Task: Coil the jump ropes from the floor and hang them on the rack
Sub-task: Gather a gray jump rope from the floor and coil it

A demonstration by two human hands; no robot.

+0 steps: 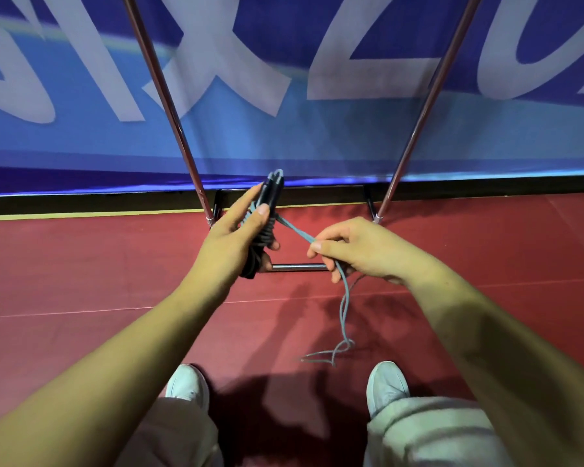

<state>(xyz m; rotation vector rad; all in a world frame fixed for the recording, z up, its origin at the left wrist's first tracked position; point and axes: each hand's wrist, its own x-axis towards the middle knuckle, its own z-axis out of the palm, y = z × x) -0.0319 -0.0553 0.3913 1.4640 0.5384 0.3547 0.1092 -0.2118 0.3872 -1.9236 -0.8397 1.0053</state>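
Over the red floor, left hand is wrapped round the 2 black handles with the jump rope coiled on them, fingers curled tight. Right hand pinches the loose strand, its tail trailing onto the floor, just in front of the rack.

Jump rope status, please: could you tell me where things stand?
Left hand grips the handles and wound coil. Right hand pinches the loose strand. Tail trails on the floor. Rack directly ahead.
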